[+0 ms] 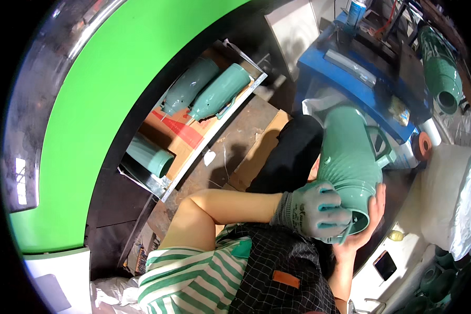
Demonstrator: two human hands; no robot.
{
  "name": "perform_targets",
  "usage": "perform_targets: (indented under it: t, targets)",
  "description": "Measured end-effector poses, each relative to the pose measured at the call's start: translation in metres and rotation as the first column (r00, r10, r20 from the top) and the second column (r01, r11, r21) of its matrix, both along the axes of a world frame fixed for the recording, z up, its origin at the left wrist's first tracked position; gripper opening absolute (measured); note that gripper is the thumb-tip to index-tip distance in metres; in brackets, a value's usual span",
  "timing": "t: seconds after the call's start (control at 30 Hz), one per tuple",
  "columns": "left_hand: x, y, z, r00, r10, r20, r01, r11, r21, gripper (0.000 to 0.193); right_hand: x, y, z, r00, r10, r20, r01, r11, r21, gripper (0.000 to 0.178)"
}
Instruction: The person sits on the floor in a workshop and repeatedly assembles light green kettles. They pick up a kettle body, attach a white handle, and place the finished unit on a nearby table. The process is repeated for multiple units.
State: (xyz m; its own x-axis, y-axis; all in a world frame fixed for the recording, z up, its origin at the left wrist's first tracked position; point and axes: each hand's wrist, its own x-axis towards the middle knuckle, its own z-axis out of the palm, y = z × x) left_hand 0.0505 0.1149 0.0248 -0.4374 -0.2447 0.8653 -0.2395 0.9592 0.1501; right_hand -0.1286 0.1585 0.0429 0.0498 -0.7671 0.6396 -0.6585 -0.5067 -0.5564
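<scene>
A glossy green plastic jug shell (345, 152), with a ribbed body and a side handle, lies tilted in front of me with its open mouth toward me. My right hand (365, 227) is bare and curves around the rim end from the right and below, holding the shell. My left hand (322, 209), in a grey glove with teal patches, has its fingers curled closed at the left edge of the mouth. A thin green strip (344, 236) shows by its fingertips; what exactly the fingers grip is hidden.
On the left, an open carton (186, 152) holds several similar green shells, beside a large green machine panel (89, 125). A blue machine table (340, 68) stands at the far right. Another shell (442, 78), a white stuffed bag (450, 193) and a phone (385, 265) are to the right.
</scene>
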Motion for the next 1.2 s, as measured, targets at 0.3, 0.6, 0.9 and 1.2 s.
perform_targets:
  t: [0.3,0.6,0.9,1.2]
  targets:
    - [-0.013,0.022,-0.003,0.939,0.281,0.199,-0.327,0.909,0.258,0.05,-0.007,0.009,-0.026,0.993,-0.095,0.068,0.068,0.943,0.325,0.055]
    - [-0.001,0.017,-0.004,0.779,-0.048,0.625,-0.223,0.911,0.347,0.041,-0.001,0.005,-0.033,0.995,-0.079,0.063,0.055,0.947,0.316,0.066]
    - [-0.048,-0.072,-0.029,0.858,0.489,0.155,-0.49,0.871,-0.035,0.078,-0.031,-0.088,-0.054,0.965,-0.111,0.236,0.081,0.988,0.132,0.062]
    - [-0.049,-0.043,-0.027,0.944,-0.265,0.197,0.076,0.754,0.652,0.096,-0.083,-0.018,-0.028,0.99,0.068,0.127,-0.1,0.958,0.268,0.064]
